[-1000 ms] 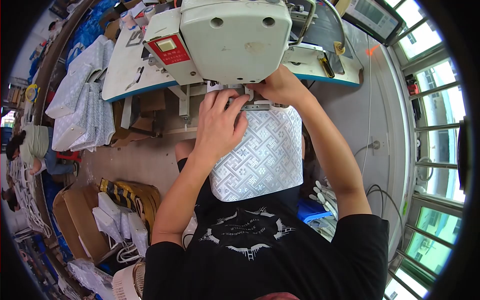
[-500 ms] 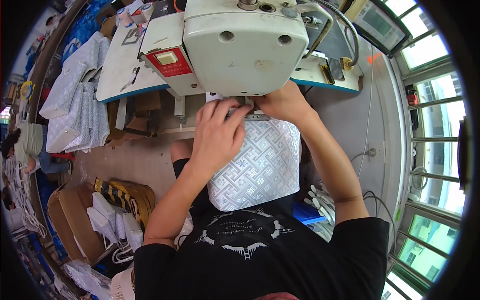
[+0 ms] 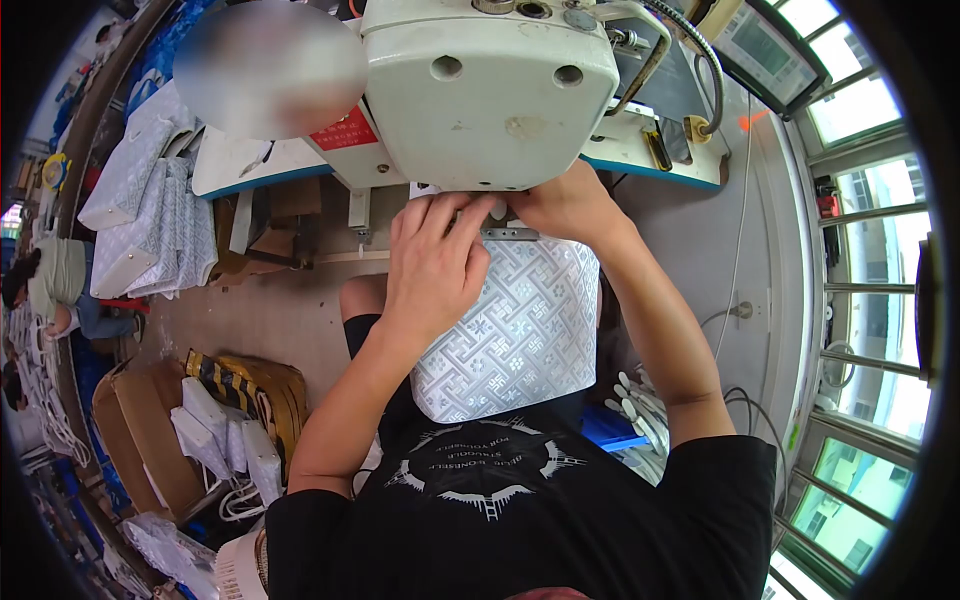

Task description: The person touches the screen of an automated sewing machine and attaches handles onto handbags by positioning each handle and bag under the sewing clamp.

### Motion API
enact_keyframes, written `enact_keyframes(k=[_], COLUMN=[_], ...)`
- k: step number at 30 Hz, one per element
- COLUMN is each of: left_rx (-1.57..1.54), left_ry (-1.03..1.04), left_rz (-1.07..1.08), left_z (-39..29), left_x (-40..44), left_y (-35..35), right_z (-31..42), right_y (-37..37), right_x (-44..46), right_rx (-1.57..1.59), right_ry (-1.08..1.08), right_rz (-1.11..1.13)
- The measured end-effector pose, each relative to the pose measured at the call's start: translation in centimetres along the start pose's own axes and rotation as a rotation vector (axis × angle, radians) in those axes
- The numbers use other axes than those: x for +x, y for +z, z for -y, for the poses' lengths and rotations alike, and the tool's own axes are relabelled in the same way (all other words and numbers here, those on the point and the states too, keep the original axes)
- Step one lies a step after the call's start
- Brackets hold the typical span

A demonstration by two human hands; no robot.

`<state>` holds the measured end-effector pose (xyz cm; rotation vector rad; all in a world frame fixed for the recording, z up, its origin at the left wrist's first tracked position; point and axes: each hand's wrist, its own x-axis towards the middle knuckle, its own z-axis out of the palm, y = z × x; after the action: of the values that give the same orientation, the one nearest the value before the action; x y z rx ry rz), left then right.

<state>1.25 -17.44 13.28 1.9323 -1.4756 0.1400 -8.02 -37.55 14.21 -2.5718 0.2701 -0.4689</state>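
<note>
A silver-white patterned bag or panel point(image 3: 505, 340) hangs below the sewing machine head point(image 3: 490, 110), its lower edge over my lap. Its upper edge meets a small metal bar point(image 3: 510, 234) beneath the head. My left hand point(image 3: 435, 255) is at the left of that bar, fingers bent together and tips under the head. From the right, my right hand point(image 3: 565, 210) reaches in with curled fingers, close to the left fingertips. A small white piece point(image 3: 498, 211) shows between the hands. What the fingers pinch is hidden by the head and knuckles.
Similar silver-patterned bags point(image 3: 150, 200) are stacked at the left. A cardboard box point(image 3: 140, 440) and white bags with cords stand on the floor. A screen point(image 3: 765, 50) is at the upper right, beside windows. Another person point(image 3: 60, 285) is far left.
My hands stay at nearly the same spot, with the left fingers shifting slightly. The view has moved a little. A blurred patch now covers the upper left of the machine table.
</note>
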Motion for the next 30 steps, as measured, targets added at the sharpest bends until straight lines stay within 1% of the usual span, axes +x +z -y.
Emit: enact_keyframes(k=[2, 7, 11, 14, 15, 18, 19, 22, 23, 26, 30], left_rx=[0.042, 0.099, 0.161, 0.159, 0.158, 0.152, 0.152, 0.128, 0.13, 0.169, 0.166], left_ry=[0.01, 0.006, 0.007, 0.002, 0.003, 0.014, -0.003, 0.003, -0.012, -0.006, -0.009], left_rz=[0.066, 0.092, 0.08, 0.083, 0.07, 0.059, 0.033, 0.032, 0.016, 0.005, 0.02], left_z=[-0.1, -0.7, -1.5, -1.9, -2.0, -2.0, -2.0, -1.9, -1.7, -1.5, -1.3], left_x=[-0.2, -0.3, -0.1, -0.4, -0.6, -0.8, -0.7, -1.0, -0.9, -0.8, -0.9], left_y=[-0.1, -0.1, -0.5, -0.5, -0.5, -0.5, -0.4, -0.3, -0.3, -0.4, -0.4], right_z=[-0.1, -1.7, -0.9, 1.2, 0.8, -1.9, -2.6, -3.7, -3.4, -1.6, -2.7], right_y=[-0.2, 1.1, 0.3, -0.9, -0.9, -0.2, -0.9, -3.1, -3.6, -5.0, -4.4], right_x=[0.0, -0.3, 0.3, 0.3, 0.0, 0.0, 0.2, 0.6, 1.1, 2.5, 2.3], right_rx=[-0.011, -0.002, 0.017, -0.103, -0.114, 0.243, 0.23, 0.595, 0.584, 0.463, 0.414], right_ry=[0.004, -0.036, -0.047, 0.212, 0.204, -0.076, -0.098, 0.21, 0.199, 0.422, 0.463], right_rz=[0.019, -0.009, -0.02, 0.226, 0.225, 0.057, 0.076, 0.458, 0.475, 0.597, 0.578])
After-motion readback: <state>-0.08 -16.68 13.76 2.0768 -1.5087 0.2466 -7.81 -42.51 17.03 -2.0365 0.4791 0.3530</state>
